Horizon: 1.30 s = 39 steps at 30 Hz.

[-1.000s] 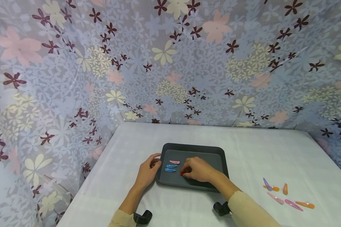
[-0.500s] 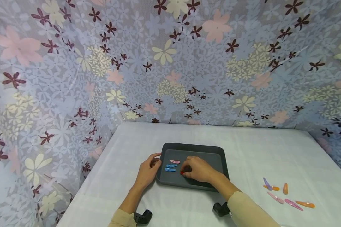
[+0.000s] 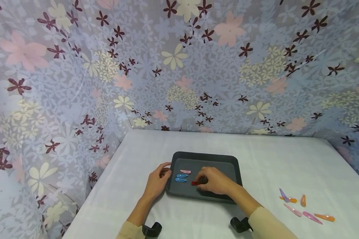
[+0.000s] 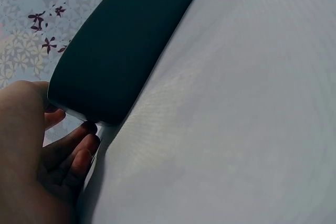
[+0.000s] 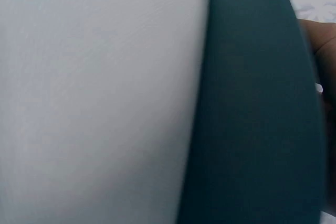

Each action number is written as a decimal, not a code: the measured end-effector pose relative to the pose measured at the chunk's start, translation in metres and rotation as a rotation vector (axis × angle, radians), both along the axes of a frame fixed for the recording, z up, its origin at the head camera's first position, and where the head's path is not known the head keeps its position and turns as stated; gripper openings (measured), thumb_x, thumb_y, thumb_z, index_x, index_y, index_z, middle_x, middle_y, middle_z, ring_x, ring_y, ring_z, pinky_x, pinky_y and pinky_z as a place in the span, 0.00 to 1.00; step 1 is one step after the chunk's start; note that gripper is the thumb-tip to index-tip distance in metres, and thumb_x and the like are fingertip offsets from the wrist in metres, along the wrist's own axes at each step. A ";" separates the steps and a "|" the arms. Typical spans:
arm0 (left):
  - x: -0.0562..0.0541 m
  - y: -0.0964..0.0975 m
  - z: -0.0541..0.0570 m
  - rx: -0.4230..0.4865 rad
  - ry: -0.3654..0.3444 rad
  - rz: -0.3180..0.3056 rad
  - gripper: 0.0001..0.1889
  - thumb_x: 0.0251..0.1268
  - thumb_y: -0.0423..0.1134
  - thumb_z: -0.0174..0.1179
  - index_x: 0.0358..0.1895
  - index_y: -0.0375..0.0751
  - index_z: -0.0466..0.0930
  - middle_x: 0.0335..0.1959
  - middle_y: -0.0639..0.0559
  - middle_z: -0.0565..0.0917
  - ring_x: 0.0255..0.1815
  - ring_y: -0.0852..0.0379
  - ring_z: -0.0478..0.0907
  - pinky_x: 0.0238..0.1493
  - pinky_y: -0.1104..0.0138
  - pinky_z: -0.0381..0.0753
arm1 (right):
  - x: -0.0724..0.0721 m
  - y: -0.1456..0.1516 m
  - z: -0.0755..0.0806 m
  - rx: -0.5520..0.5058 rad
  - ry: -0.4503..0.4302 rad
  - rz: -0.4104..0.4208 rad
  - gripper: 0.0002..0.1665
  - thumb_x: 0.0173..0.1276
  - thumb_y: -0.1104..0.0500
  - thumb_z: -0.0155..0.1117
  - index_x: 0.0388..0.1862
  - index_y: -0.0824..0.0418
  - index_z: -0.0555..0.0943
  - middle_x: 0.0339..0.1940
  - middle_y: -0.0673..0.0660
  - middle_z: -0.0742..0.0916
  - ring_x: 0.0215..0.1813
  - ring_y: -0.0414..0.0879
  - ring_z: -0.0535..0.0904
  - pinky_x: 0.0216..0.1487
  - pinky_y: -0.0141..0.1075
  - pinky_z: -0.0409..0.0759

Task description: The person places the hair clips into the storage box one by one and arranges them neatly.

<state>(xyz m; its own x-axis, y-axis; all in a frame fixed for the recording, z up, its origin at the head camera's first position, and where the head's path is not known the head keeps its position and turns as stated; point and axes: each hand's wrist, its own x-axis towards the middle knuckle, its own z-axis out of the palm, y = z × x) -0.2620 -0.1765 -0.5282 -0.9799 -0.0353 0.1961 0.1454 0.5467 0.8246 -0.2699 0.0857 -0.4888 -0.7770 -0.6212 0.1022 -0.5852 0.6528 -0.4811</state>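
Head view: my loose left hand (image 3: 156,183) is touching the tray (image 3: 209,160), right hand (image 3: 215,180) a red clip (image 3: 193,183); can't tell if pinching.

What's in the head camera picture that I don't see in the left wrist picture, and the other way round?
Only the head view shows the inside of the tray, with two blue clips, a pink clip and the red clip that the right hand pinches, plus more clips on the table.

Only the left wrist view shows the left hand's lower fingers close up, beside the tray's outer wall.

Both show the left hand, tray, white table and flowery cloth.
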 end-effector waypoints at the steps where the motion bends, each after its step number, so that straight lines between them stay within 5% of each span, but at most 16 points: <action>1: 0.000 0.000 0.000 0.001 -0.005 0.002 0.18 0.66 0.47 0.55 0.59 0.61 0.75 0.46 0.56 0.85 0.41 0.61 0.78 0.47 0.64 0.75 | 0.001 0.002 0.001 -0.004 -0.007 0.005 0.12 0.56 0.50 0.70 0.40 0.47 0.85 0.34 0.42 0.80 0.32 0.34 0.73 0.35 0.29 0.72; 39: 0.000 0.001 0.000 0.006 -0.009 0.009 0.18 0.66 0.47 0.55 0.58 0.62 0.75 0.46 0.56 0.85 0.41 0.61 0.78 0.47 0.64 0.75 | 0.015 0.071 0.010 -0.149 0.014 -0.094 0.16 0.61 0.52 0.67 0.48 0.52 0.83 0.33 0.39 0.81 0.32 0.32 0.73 0.34 0.29 0.73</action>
<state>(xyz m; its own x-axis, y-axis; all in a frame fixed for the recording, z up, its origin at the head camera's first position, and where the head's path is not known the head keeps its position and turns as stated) -0.2619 -0.1755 -0.5285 -0.9813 -0.0448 0.1870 0.1332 0.5431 0.8291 -0.2550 0.1568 -0.4793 -0.8285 -0.5234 0.1989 -0.5325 0.6270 -0.5686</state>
